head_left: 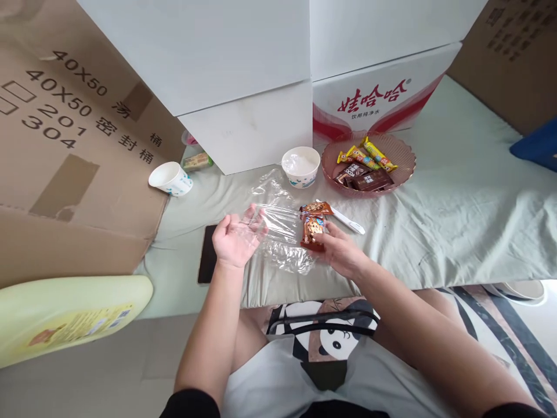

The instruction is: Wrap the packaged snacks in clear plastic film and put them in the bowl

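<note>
My left hand (237, 239) is turned palm up, its curled fingers holding the edge of a clear plastic bag (282, 223). The film covers some of its fingertips, which show through. The crinkled bag spreads from there toward my right hand (343, 251). Between the fingers and thumb of that hand is a brown cookie packet (312, 232), at the bag's right side. A second brown cookie packet (317, 208) lies just above it, by a white plastic utensil (348, 218). Whether either packet is inside the bag I cannot tell.
Behind the bag stands a white paper bowl (301, 168). A pink glass bowl (407, 174) holds several wrapped snacks. A paper cup (170, 179) tilts at the left, and a dark phone (206, 255) lies beside my left wrist. White boxes (261, 128) stand along the back.
</note>
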A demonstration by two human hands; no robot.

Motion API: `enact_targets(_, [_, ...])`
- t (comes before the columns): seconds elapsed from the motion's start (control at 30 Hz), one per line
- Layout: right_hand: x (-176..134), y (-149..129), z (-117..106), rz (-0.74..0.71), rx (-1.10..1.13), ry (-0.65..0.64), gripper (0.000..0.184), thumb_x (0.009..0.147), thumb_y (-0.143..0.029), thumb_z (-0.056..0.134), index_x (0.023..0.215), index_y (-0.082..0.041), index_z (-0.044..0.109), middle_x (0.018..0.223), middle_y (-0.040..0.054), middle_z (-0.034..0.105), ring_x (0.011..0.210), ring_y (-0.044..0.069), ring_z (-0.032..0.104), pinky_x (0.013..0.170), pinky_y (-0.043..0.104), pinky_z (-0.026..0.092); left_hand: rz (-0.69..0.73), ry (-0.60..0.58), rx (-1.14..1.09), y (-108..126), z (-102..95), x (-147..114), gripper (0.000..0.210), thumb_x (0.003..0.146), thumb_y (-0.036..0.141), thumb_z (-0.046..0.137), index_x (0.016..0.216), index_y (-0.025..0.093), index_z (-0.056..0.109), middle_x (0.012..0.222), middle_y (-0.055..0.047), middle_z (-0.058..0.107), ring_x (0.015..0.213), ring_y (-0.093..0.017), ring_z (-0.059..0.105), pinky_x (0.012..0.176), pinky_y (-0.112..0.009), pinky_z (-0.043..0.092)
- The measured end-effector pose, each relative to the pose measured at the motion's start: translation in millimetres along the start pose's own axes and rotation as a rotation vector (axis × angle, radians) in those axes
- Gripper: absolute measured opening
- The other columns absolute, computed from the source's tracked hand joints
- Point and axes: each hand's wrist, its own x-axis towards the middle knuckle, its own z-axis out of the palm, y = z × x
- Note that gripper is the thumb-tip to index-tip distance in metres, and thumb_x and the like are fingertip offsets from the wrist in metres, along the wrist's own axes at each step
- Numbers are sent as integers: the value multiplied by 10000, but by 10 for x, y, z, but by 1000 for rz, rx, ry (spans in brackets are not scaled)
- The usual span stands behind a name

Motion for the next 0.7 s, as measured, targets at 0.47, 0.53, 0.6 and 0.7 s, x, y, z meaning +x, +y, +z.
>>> enact_targets(0.47, [-82,83,-44,21,-96,-153,723,597,-293,889,1224,-337,532,871,-64,698,632,137,677,576,274,532,-15,101,17,22,-380,-84,612,920,619,475,510,179,362,809,-65,775,1029,-305,753,899,-533,583])
enact_targets(0.53, [-130,60,-84,9,-98,-143,674,622,-291,862,1214,-341,543,1039,-18,742,816,184,746,722,333,587,4,100,-1,51,-363,-105,617,943,601,442,504,177,353,794,-64,771,983,-298,761,868,-520,589])
enact_targets(0.6, [-198,16,-128,-53,-143,-139,685,643,-262,848,1248,-356,543,1169,10,742,1007,220,748,863,387,589,49,87,-66,96,-325,-115,606,973,532,417,491,171,350,814,-42,779,904,-255,767,810,-452,598])
enact_targets(0.7, [-312,-67,-185,-158,-193,-112,707,691,-250,804,1330,-387,534,1224,22,736,1095,240,726,908,438,587,97,69,-174,160,-248,-105,573,983,417,441,469,171,385,824,-13,787,813,-189,760,694,-321,580])
